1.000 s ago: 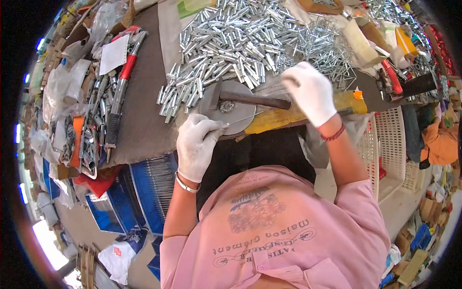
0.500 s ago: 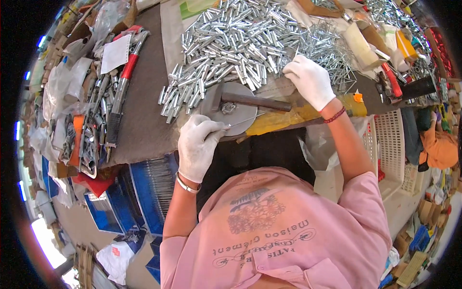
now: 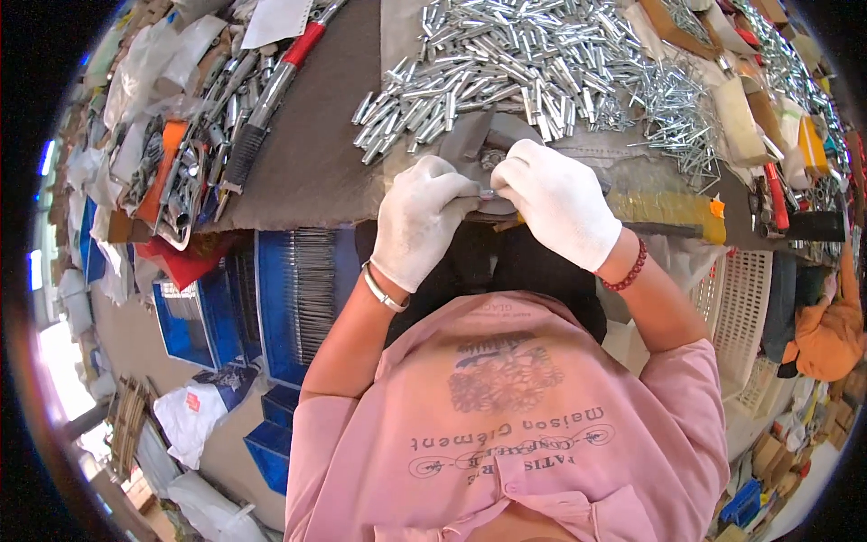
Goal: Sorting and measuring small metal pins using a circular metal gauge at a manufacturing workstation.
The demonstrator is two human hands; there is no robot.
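My gloved left hand (image 3: 420,217) and gloved right hand (image 3: 555,199) meet fingertip to fingertip at the table's front edge. Both are closed in a pinch. Between them shows a short bit of a small silvery metal piece (image 3: 486,193); the fingers cover the rest, including the thin rod my left hand held. Beneath the hands is a round grey metal plate (image 3: 497,207), mostly covered. A hammer (image 3: 470,135) lies across it, its handle largely behind my right hand. Just beyond spreads a heap of short metal tubes (image 3: 506,68), with thin metal pins (image 3: 682,117) on its right.
Wrenches and other tools with a red-and-black-handled bar (image 3: 271,99) lie at left. Yellow tape (image 3: 668,212) covers the front edge at right. Blue bins (image 3: 284,307) of rods stand below at left, a white plastic basket (image 3: 741,298) below at right. Another person in orange (image 3: 831,334) is far right.
My right hand has come back from the heap to meet my left hand, now covering part of the hammer and plate. The rod in my left hand is now mostly hidden. The whole view has shifted.
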